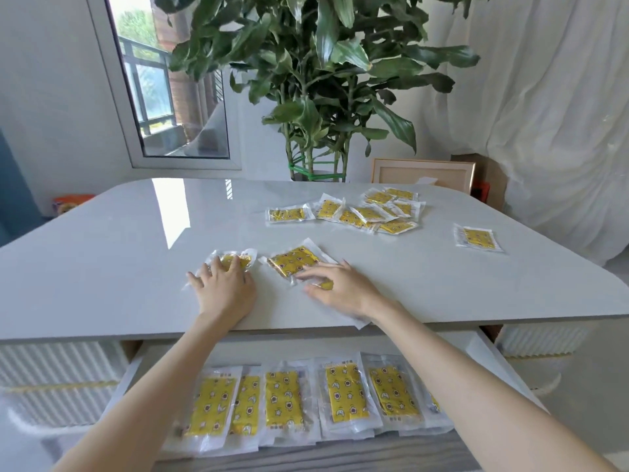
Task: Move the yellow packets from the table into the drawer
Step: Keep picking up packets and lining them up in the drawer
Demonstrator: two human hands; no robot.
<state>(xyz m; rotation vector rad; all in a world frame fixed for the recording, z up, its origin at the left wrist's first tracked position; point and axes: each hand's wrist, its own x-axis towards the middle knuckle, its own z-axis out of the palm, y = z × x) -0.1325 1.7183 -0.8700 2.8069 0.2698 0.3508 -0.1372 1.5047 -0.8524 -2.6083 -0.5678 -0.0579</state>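
Reaching over the open drawer (306,456), my left grip (223,284) curls its fingers round a crumpled yellow packet (238,259) near the desk (136,233) front edge. My right grip (340,287) is spread flat, fingertips on a second yellow packet (294,264) just beside it.

Six yellow star-printed packets (345,393) in clear wrap fill one open drawer (340,456). About twelve more cover one grey table (119,250)
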